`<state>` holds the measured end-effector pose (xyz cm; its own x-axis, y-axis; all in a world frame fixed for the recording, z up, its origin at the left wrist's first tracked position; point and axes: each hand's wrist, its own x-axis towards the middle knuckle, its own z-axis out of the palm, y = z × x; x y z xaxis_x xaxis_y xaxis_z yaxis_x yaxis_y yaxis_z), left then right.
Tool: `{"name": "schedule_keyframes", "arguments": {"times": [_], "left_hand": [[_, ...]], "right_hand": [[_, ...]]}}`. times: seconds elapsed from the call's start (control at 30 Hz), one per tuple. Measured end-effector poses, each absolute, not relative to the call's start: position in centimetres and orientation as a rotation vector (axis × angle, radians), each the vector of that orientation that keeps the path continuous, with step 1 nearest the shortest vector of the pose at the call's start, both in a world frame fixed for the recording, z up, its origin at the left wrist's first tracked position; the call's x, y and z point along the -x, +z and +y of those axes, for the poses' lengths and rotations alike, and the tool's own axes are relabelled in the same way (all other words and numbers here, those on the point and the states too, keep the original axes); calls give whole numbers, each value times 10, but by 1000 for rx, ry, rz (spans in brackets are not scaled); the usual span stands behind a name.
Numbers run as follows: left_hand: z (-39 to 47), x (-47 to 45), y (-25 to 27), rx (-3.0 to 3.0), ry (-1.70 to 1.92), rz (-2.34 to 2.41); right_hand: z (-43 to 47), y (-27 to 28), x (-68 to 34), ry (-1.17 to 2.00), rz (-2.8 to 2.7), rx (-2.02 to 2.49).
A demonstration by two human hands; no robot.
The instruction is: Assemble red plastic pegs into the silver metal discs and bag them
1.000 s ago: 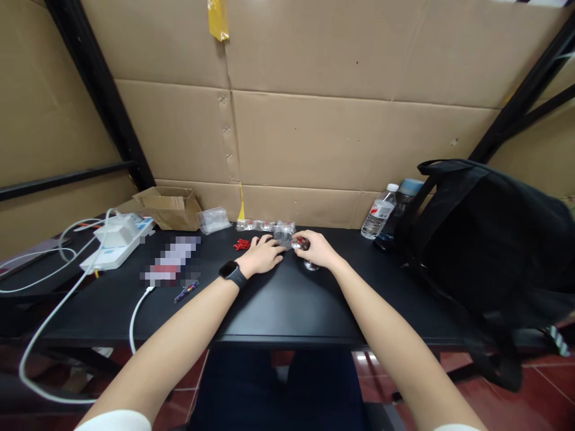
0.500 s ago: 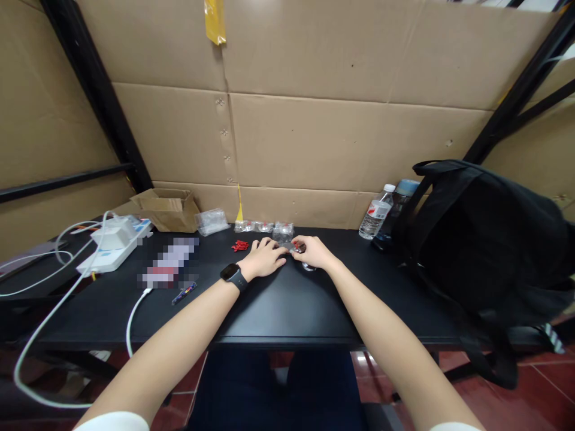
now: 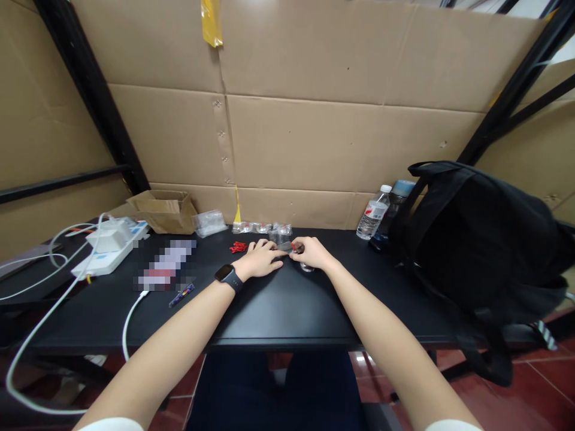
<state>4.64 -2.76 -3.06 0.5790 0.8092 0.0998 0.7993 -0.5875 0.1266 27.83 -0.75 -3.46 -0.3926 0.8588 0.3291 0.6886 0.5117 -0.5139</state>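
Observation:
My left hand (image 3: 260,260), with a dark watch on its wrist, lies on the black table (image 3: 287,305) with its fingers spread. Its fingertips are at the near edge of a clear plastic bag (image 3: 281,240). Just right of it, my right hand (image 3: 314,254) is closed in a pinch. A small red and shiny bit shows by its fingertips, mostly hidden, so I cannot make out its kind. Beneath this hand a round shiny piece (image 3: 306,268) partly shows. Several small red pieces (image 3: 238,246) lie in a pile left of my left hand.
Small clear packets (image 3: 251,227) with red bits line the back. At left are a clear plastic stack (image 3: 210,223), an open cardboard box (image 3: 173,218), a power strip (image 3: 105,251) and a pen-like item (image 3: 182,296). A water bottle (image 3: 374,214) and black backpack (image 3: 489,239) stand right.
The whole view has shifted slightly. Both hands keep nearly the same place and pose, and a little more of the clear bag shows between them.

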Motion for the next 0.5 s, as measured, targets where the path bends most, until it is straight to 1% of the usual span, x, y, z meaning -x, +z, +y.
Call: {"name": "schedule_keyframes", "arguments": {"times": [0.3,0.5], "left_hand": [[-27,-44,-29,-2728,233,1333],[-25,-45,-30,-2672,223,1356]], "right_hand": [[-3,-34,-277,253,-2185,1317],[-4,-31,-275,274,-2204,1280]]}}
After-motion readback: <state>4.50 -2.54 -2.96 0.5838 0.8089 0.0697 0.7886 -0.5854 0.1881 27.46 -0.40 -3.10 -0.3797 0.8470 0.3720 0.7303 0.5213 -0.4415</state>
